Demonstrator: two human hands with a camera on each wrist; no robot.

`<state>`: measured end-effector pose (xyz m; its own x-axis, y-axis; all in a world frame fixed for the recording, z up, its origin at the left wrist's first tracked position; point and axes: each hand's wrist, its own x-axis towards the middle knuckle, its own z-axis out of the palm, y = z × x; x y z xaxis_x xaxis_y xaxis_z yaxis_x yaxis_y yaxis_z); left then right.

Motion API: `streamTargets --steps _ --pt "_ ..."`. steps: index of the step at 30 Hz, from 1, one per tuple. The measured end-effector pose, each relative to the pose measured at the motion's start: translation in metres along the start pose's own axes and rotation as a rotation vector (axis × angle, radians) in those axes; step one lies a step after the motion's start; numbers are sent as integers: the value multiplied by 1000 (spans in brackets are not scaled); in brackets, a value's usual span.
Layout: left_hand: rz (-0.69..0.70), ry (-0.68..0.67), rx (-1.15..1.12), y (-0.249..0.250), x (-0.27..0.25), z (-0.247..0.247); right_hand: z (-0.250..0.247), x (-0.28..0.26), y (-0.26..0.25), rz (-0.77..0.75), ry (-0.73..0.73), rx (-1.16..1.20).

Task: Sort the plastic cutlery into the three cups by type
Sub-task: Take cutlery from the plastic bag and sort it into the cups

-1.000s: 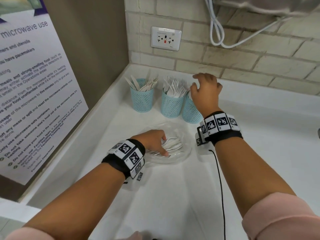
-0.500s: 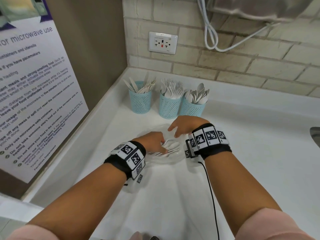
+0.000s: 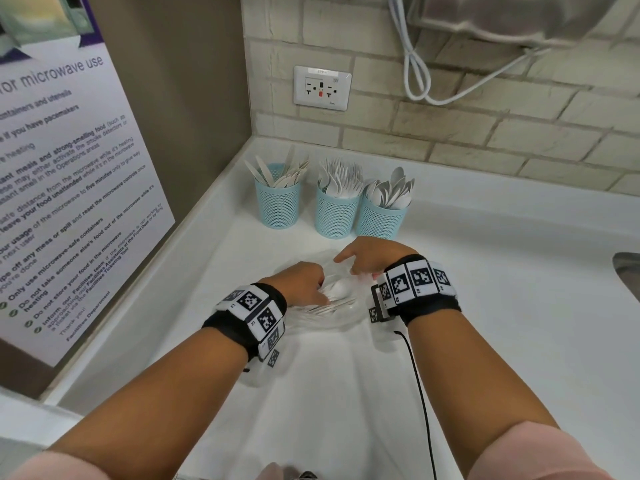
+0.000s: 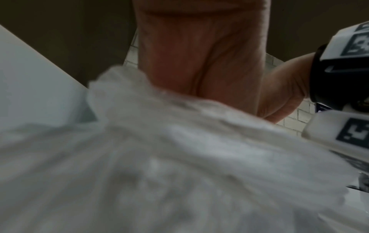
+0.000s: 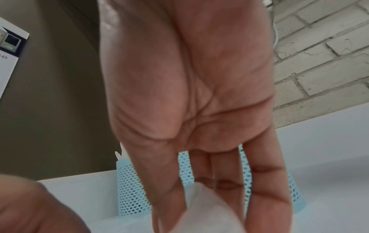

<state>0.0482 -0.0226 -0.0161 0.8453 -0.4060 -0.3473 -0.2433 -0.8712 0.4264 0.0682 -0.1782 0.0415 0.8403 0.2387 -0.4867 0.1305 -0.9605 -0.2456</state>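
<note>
Three blue mesh cups stand at the back: knives in the left cup [image 3: 277,204], forks in the middle cup [image 3: 336,214], spoons in the right cup [image 3: 379,220]. In front of them lies a clear plastic bag [image 3: 332,320] holding a loose pile of white cutlery [image 3: 337,299]. My left hand [image 3: 306,285] lies on the pile with its fingers curled round the pieces. My right hand [image 3: 362,263] hovers at the bag's far side, fingers straight and pointing down. In the right wrist view its fingertips [image 5: 199,197] touch a white piece [image 5: 207,209]. The crumpled bag [image 4: 179,157] fills the left wrist view.
The white counter [image 3: 502,306] meets a brick wall with an outlet [image 3: 322,88] and a hanging white cord [image 3: 415,74]. A microwave notice [image 3: 69,202] covers the left wall. A sink edge [image 3: 628,271] shows at far right. A black cable [image 3: 420,393] trails from my right wrist.
My right hand has come back from the spoon cup down to the bag and now reaches into the pile. The left hand has stayed on the cutlery.
</note>
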Motion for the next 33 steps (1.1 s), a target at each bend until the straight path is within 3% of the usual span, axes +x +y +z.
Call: streamTargets --steps 12,27,33 --pt "-7 -19 -32 -7 0 -5 2 3 7 19 15 62" --pt "-58 21 -616 -20 0 -13 2 6 15 50 17 176" --pt "-66 11 -816 -24 0 -17 -17 -4 8 -46 34 166"
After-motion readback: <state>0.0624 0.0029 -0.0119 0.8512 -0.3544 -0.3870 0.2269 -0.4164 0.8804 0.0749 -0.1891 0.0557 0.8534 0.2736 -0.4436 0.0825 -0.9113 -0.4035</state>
